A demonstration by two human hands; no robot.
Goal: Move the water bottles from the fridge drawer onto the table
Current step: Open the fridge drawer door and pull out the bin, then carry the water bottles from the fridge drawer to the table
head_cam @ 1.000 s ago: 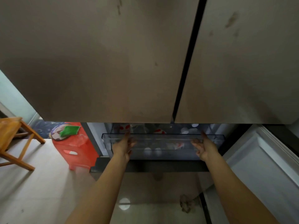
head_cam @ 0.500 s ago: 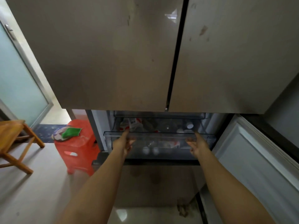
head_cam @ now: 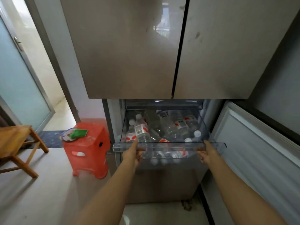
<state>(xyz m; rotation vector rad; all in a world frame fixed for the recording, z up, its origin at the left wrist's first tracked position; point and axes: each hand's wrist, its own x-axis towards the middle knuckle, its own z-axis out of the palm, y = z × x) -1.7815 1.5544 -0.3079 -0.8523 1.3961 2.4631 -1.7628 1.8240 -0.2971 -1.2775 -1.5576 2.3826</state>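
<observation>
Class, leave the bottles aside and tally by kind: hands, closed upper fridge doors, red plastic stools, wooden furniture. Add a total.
Hands on the drawer: 2, left hand, right hand
Closed upper fridge doors: 2, left door, right door
Red plastic stool: 1
Wooden furniture: 1
Total: 6

Orange-red stool, red-white-labelled bottles

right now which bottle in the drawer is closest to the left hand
The bottle with the barcode label facing up, at the left of the drawer; its end almost meets the left hand. The others lie farther right or back.
</observation>
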